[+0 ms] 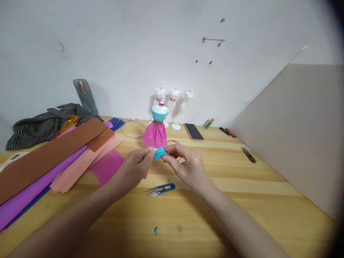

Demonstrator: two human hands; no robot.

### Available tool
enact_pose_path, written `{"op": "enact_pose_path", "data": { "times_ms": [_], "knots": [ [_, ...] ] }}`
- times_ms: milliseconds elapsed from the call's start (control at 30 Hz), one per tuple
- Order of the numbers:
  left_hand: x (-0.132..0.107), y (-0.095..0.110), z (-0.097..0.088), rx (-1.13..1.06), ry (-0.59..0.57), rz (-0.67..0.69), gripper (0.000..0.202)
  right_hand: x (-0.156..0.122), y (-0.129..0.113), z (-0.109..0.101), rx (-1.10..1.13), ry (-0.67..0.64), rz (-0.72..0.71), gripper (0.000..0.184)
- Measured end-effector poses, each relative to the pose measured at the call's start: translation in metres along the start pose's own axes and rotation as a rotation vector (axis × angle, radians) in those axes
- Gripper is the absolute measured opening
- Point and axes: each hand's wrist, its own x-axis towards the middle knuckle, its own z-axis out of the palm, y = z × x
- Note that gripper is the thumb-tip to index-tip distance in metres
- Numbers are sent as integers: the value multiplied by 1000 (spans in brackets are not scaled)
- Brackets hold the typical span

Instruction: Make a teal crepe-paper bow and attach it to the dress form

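Note:
A small pleated piece of turquoise crepe paper point(159, 153) is stretched between my two hands above the table. My left hand point(138, 162) pinches its left end between thumb and fingers. Its right end is in the fingertips of my right hand point(186, 161). Just behind the paper stands a miniature dress form point(160, 114) with a turquoise bust, a brown waist and a pink gathered skirt point(155, 134). Below my hands, blue-handled thread snips point(161, 189) lie with their blades apart, pointing left.
Brown crepe paper point(53, 154) lies over purple, peach and pink sheets at left, near striped cloth point(40, 125) and a leaning flask point(86, 96). Several white mannequins point(174, 95) stand by the wall. A phone point(194, 132) and dark snips point(248, 154) lie at right. Turquoise scraps point(156, 230) lie in front.

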Motion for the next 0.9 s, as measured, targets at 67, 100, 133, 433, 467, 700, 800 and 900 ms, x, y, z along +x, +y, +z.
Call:
{"op": "enact_pose_path", "data": {
  "times_ms": [67, 100, 133, 433, 467, 700, 800, 900],
  "knots": [
    [1, -1, 0, -38, -5, 3, 43, -1, -1, 1, 40, 37, 2, 5],
    [1, -2, 0, -53, -11, 3, 43, -1, -1, 1, 54, 55, -1, 7],
    [1, -2, 0, -64, -16, 2, 43, -1, -2, 1, 62, 71, -10, 10],
    [0, 0, -1, -53, -14, 24, 42, 0, -3, -3, 61, 7, -121, 9],
    [0, 0, -1, -40, -10, 36, 42, 1, -2, -3, 57, 0, -121, 11],
    [-1, 2, -3, 30, 4, 89, 42, 2, -2, -3, 60, -9, -151, 14],
    [-1, 2, -3, 50, 8, 105, 41, 2, -2, -2, 42, -18, -136, 10],
    [-1, 2, -3, 58, 11, 110, 41, 2, -2, -2, 46, -18, -126, 9]
  ]
}}
